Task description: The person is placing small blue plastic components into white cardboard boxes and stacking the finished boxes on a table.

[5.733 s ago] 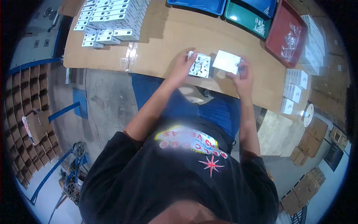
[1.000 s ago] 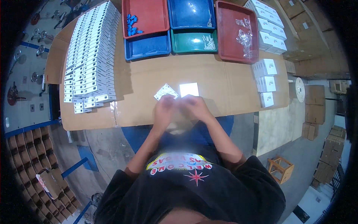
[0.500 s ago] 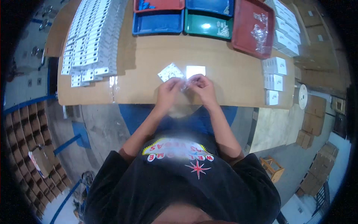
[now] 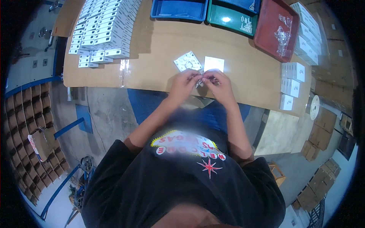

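Note:
My left hand and my right hand meet just above the near part of the table, fingertips pinched together. Between them is a small, shiny, clear plastic bag, mostly covered by the fingers; its contents are too small to make out. Just beyond my left fingers lies a white square piece with small raised or printed shapes, turned at an angle. A plain white square box or card lies beyond my right fingers, its near edge partly hidden by them.
Tall stacks of white boxes stand at the left of the table. Along the back are a blue tray, a green tray with small white parts, and a red tray with clear bags. More white boxes line the right.
The view has shifted and turned slightly, so the table sits higher at the left and the back trays are more cut off. Both hands stay pinched together on the bag, with fingers slightly shifted.

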A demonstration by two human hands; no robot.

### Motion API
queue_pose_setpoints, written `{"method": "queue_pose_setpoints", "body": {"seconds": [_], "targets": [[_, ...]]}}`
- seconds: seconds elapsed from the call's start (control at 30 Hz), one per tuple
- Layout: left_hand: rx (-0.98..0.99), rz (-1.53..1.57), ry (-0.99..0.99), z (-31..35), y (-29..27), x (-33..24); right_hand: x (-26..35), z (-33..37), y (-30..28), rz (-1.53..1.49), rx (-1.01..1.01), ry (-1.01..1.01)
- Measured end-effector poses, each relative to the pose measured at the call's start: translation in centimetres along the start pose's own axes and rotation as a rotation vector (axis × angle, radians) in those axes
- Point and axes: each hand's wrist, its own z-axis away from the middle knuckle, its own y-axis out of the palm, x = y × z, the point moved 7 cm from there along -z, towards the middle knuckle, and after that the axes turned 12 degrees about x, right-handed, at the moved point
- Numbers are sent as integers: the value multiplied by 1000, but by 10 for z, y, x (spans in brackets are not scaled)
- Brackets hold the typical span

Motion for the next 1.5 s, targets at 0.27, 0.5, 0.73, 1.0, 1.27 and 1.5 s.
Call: {"method": "queue_pose_setpoints", "body": {"seconds": [0.27, 0.5, 0.73, 1.0, 1.27, 1.5], "targets": [[33, -171, 96, -1, -8, -18, -33, 1, 7, -342, 191, 225], [-175, -664, 154, 1, -21, -29, -32, 2, -7, -181, 124, 248], [-52, -781, 12, -15, -37, -4, -36, 5, -20, -180, 82, 270], [-19, -840, 180, -13, -34, -35, -41, 9, -22, -194, 65, 259], [103, -11, -80, -2, 3, -18, -35, 2, -6, -294, 138, 172], [12, 167, -158, 0, -2, 13, -28, 1, -2, -331, 147, 188]]}}
